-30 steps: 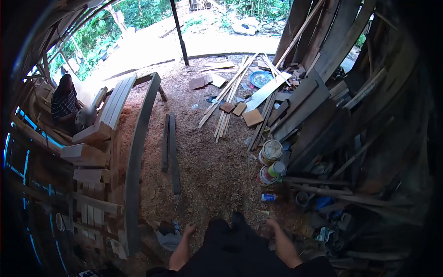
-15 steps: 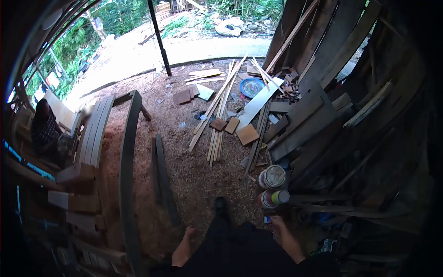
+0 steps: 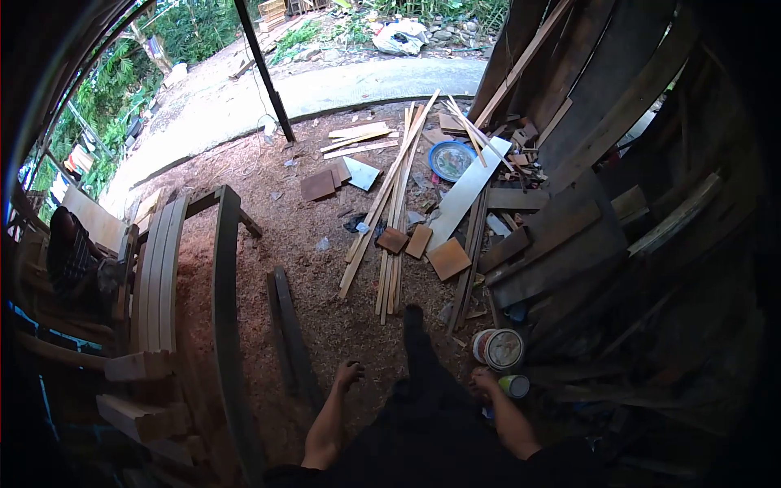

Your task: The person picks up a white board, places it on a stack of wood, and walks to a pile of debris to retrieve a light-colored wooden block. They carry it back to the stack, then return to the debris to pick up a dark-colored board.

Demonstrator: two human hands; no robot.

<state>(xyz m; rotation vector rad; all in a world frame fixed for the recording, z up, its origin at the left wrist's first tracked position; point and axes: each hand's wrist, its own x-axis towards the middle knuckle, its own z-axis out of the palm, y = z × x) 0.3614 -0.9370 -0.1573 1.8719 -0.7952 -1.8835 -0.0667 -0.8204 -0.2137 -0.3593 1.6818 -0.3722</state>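
Observation:
My left hand (image 3: 349,375) hangs at my side with the fingers curled and nothing in it, just right of two dark planks (image 3: 290,333) lying on the sawdust floor. Loosely spread and also empty, my right hand (image 3: 482,381) is close to a paint can with a white lid (image 3: 499,348) and a small green-lidded can (image 3: 513,385). My dark trouser leg and foot (image 3: 413,325) reach forward between the hands.
A long curved timber (image 3: 227,325) and stacked planks (image 3: 159,272) run along the left, where a person (image 3: 69,252) sits. Thin wooden strips (image 3: 392,211), square offcuts (image 3: 449,259), a white board (image 3: 468,191) and a blue bowl (image 3: 451,160) litter the floor ahead. Heavy boards (image 3: 569,163) lean at right.
I have stepped forward; the paint cans now lie beside my right hand. My left hand's fingers have curled in, and the curved timber and seated person have slid left.

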